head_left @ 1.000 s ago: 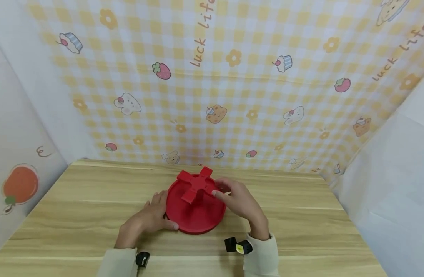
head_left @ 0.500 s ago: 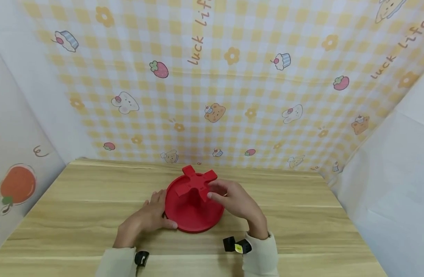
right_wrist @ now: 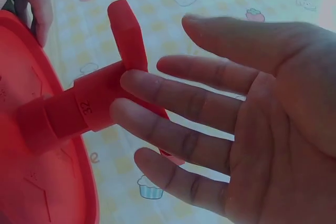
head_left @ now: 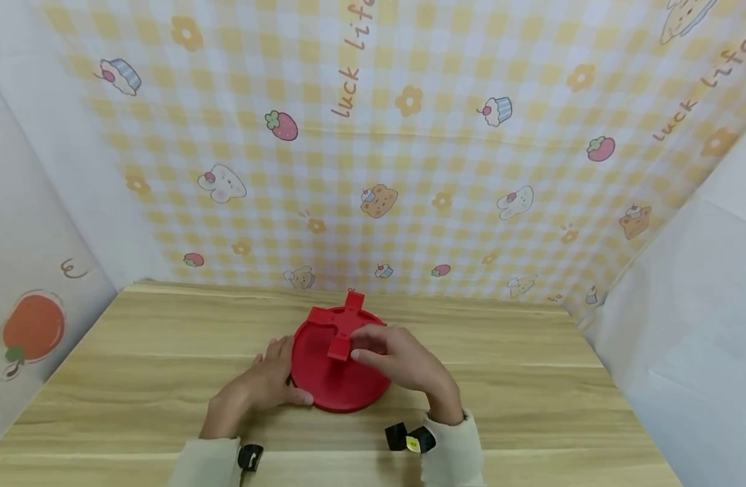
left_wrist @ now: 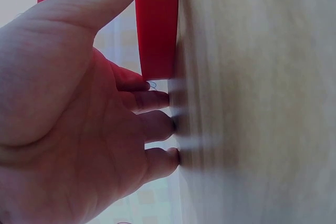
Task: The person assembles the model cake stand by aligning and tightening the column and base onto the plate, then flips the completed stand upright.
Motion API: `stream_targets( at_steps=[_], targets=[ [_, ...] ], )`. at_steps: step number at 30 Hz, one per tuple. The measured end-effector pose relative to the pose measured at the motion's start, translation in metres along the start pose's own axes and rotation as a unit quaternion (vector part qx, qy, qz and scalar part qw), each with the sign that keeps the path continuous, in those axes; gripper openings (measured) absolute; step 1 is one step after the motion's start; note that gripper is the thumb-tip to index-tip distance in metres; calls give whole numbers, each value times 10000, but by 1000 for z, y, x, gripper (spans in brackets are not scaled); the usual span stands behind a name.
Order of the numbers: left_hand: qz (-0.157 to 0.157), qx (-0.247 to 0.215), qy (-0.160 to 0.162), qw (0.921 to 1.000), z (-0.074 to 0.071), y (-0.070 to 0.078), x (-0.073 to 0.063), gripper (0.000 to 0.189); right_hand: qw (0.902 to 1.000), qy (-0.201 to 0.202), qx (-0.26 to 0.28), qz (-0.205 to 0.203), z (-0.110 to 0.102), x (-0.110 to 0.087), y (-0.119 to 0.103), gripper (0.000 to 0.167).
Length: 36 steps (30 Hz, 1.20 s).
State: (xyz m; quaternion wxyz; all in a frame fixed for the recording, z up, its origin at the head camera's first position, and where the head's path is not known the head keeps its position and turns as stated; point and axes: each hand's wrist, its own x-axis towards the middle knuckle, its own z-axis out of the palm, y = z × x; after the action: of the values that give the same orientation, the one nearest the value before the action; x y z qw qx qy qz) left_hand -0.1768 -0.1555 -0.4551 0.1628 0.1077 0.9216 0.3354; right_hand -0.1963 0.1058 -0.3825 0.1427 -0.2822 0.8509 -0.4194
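Note:
A red round dish (head_left: 333, 396) with a raised rim lies on the wooden table. From its middle rises a red post (right_wrist: 58, 116), topped by a red four-armed cross (head_left: 346, 322). In the head view one arm of the cross is hidden behind my right hand (head_left: 397, 355). That hand reaches in from the right with its fingers extended, and fingertips overlap the cross in the right wrist view. My left hand (head_left: 260, 382) rests at the dish's left edge, thumb at the near rim, fingers spread along the side and down at the tabletop. Its fingers hold nothing curled round.
The wooden tabletop (head_left: 159, 358) extends on both sides of the dish. A yellow checked cloth (head_left: 409, 169) hangs behind it, with white side sheets (head_left: 683, 304) at left and right. Each wrist carries a small black device (head_left: 249, 457).
The cross has turned about its post, its arms now pointing in other directions. My right hand has shifted slightly left, over the cross. The left hand and the dish stay in place.

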Motion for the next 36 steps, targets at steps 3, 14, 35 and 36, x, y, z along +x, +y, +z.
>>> stream_targets(
  at_steps=[3, 14, 35, 36],
  targets=[
    [34, -18, -22, 10000, 1, 0, -1, 122, 9997, 207, 136, 6, -2, -3, -3, 26],
    [102, -32, -34, 9999, 0, -2, 1, 121, 9850, 1513, -542, 621, -8, -5, 9, 28],
    [73, -64, 23, 10000, 2, -3, -1, 122, 9977, 480, -332, 346, -5, -4, 10, 28],
    [79, -67, 19, 9999, 1, -3, -1, 122, 9976, 477, -340, 369, -6, -4, 10, 29]
  ],
)
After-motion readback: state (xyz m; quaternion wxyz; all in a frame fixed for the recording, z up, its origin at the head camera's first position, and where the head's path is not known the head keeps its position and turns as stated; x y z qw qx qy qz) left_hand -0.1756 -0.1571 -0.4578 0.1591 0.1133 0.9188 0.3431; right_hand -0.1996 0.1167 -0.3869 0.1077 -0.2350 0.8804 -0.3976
